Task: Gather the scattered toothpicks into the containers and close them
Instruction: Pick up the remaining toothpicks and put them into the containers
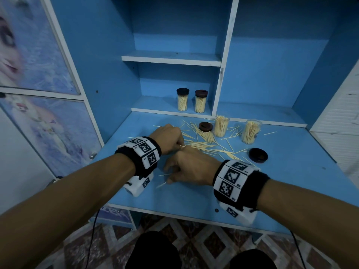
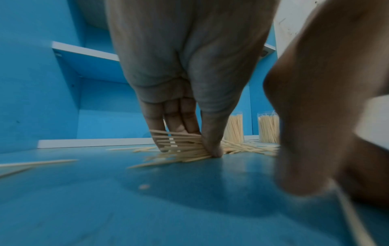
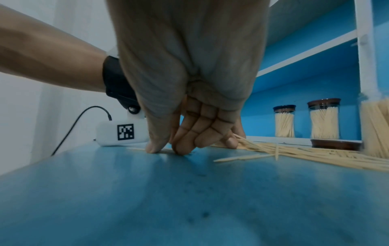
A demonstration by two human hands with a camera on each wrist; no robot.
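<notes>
The blue desk (image 1: 281, 171) carried everything. The left hand (image 1: 169, 137) pinched a bundle of toothpicks (image 2: 181, 144) between thumb and fingers, low on the desk. Just beside it, the right hand (image 1: 191, 165) pressed thumb and fingertips (image 3: 181, 148) down on a single toothpick (image 3: 139, 149). Beyond both grips stood two open containers (image 1: 221, 125), nearly full, with loose toothpicks (image 1: 204, 144) around them. Their two lids (image 1: 258, 155) lay nearby.

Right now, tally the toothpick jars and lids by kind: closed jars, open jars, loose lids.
Closed jars on the shelf: 2
Open jars on the desk: 2
Loose lids on the desk: 2
Total: 6
</notes>
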